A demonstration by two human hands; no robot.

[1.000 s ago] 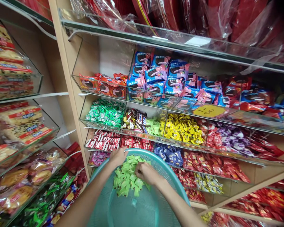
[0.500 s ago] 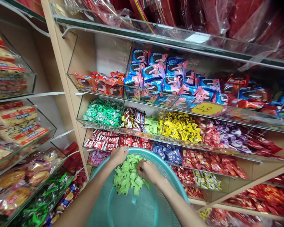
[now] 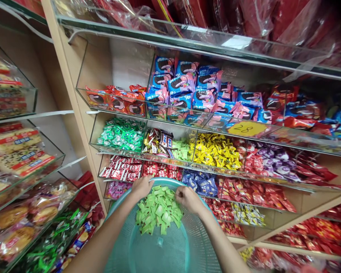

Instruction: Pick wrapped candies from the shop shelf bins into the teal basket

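Note:
A teal plastic basket (image 3: 197, 223) with mesh sides fills the lower middle of the view. My left hand (image 3: 142, 187) is closed on its far rim, thumb over the edge. A heap of light green wrapped candies (image 3: 158, 208) lies in the far part of the basket. My right hand (image 3: 189, 198) hovers at the heap's right edge, just inside the rim, with its fingers curled together; whether anything is in them is hidden.
Glass-fronted shelves hold green candies (image 3: 121, 134), yellow candies (image 3: 216, 151), blue-wrapped candies (image 3: 200, 182) and blue cookie packs (image 3: 184, 83). A yellow tag (image 3: 246, 129) reads 28. Packaged cakes (image 3: 19, 148) stand on the left shelves. A glass shelf edge (image 3: 170, 32) juts out above.
My right hand has moved right and slightly up, from over the candies to the side of the heap, uncovering more of them. My left hand stays on the rim.

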